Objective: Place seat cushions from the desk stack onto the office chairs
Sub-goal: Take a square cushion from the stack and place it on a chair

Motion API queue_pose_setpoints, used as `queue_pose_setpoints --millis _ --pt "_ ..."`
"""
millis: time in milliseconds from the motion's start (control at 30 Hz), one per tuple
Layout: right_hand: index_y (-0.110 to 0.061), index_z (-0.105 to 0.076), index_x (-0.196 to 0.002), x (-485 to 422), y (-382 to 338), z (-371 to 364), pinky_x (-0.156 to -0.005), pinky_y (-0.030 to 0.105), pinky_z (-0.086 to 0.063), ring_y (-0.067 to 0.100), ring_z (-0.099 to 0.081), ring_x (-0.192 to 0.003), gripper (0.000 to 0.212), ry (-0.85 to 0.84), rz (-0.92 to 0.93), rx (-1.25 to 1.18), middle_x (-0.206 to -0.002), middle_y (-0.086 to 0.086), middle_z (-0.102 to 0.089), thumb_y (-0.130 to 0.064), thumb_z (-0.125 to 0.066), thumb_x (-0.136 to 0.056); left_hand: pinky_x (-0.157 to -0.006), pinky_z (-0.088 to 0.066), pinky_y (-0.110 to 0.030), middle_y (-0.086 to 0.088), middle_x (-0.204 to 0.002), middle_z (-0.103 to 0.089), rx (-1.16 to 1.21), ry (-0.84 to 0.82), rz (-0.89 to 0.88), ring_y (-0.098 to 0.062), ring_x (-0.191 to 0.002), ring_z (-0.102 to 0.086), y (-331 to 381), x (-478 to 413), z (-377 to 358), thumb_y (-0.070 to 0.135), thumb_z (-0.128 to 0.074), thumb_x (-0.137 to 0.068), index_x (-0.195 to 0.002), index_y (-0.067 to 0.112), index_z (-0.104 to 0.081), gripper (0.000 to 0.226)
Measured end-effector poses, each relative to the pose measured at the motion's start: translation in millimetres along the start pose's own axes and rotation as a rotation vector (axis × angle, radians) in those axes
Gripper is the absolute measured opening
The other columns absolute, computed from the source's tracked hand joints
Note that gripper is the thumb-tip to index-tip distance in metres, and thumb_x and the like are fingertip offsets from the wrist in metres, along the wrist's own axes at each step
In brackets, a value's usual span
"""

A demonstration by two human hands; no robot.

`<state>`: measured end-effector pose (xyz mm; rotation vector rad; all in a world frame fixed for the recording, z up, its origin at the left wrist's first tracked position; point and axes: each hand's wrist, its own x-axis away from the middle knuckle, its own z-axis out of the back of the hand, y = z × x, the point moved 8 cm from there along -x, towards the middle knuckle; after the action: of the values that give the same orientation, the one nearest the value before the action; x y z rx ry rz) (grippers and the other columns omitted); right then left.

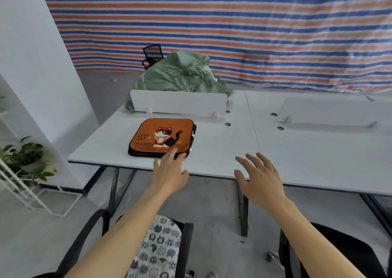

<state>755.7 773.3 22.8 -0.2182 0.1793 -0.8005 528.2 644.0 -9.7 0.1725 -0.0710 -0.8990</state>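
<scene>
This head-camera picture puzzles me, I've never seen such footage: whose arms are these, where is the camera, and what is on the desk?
The camera sits on a person's head, looking down and forward, so the two bare arms are that person's own. The left hand touches the near edge of a stack of cushions on the white desk; the top one is orange with a cat. The right hand hovers open, holding nothing. Below, a patterned cushion already lies on a chair.

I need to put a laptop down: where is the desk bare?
Bare: the desk from right of the cushion stack to the seam, and the right desktop before its divider. Crowded: the left rear corner, where a green bag sits behind the left divider.
</scene>
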Motion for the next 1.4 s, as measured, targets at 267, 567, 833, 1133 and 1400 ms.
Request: queue_pose_setpoints --millis 267,567,833,1133,1400 --pt "-0.043 -0.028 -0.154 -177.3 55.2 -105.0 -0.125 0.041 -0.011 0.019 -0.005 -0.154 0.053 -0.171 -0.038 0.049 -0.163 -0.009 -0.027 -0.056 -0.026 -0.103 -0.12 -0.016 -0.055 -0.003 -0.167 -0.009 -0.026 -0.142 0.11 -0.023 -0.153 -0.009 -39.1 -161.0 -86.8 0.042 -0.045 -0.099 -0.157 0.03 -0.022 0.063" --pt "-0.041 -0.023 -0.156 -307.5 111.3 -233.2 -0.124 0.043 -0.013 0.021 -0.007 -0.154 0.056 -0.428 -0.119 0.081 -0.165 -0.007 -0.023 -0.055 -0.026 -0.103 -0.119 -0.018 -0.056 -0.007 -0.166 -0.014 -0.107 -0.371 0.16 -0.028 -0.151 -0.014 -66.7 -303.3 -191.4 0.041 -0.045 -0.099 -0.156 0.028 -0.023 0.062" --pt "-0.041 -0.003 -0.159 -361.3 137.2 -333.3 -0.123 0.054 -0.003 0.024 0.01 -0.154 0.063 -0.58 -0.142 0.091 -0.168 -0.003 0.009 -0.06 -0.021 -0.101 -0.119 -0.021 -0.053 -0.009 -0.166 -0.01 -0.103 -0.417 0.197 -0.032 -0.151 -0.011 -83.0 -357.8 -245.3 0.044 -0.045 -0.099 -0.159 0.03 -0.009 0.071" --pt "-0.046 0.03 -0.149 -348.2 150.9 -375.1 -0.118 0.056 0.018 0.017 0.041 -0.142 0.064 -0.582 -0.134 0.05 -0.156 -0.011 0.043 -0.067 -0.002 -0.097 -0.092 -0.05 -0.047 -0.017 -0.14 -0.057 -0.15 -0.258 0.179 -0.034 -0.118 -0.06 -103.3 -374.9 -276.2 0.034 -0.059 -0.097 -0.142 0.008 -0.05 0.053" --pt "-0.047 0.035 -0.146 -347.6 153.6 -379.9 -0.117 0.057 0.019 0.016 0.044 -0.141 0.065 -0.619 -0.144 0.053 -0.154 -0.011 0.045 -0.068 0.0 -0.096 -0.071 -0.056 -0.045 -0.023 -0.114 -0.07 -0.161 -0.211 0.097 -0.04 -0.091 -0.069 -100.6 -380.9 -271.5 0.025 -0.066 -0.094 -0.125 0.001 -0.062 0.039"
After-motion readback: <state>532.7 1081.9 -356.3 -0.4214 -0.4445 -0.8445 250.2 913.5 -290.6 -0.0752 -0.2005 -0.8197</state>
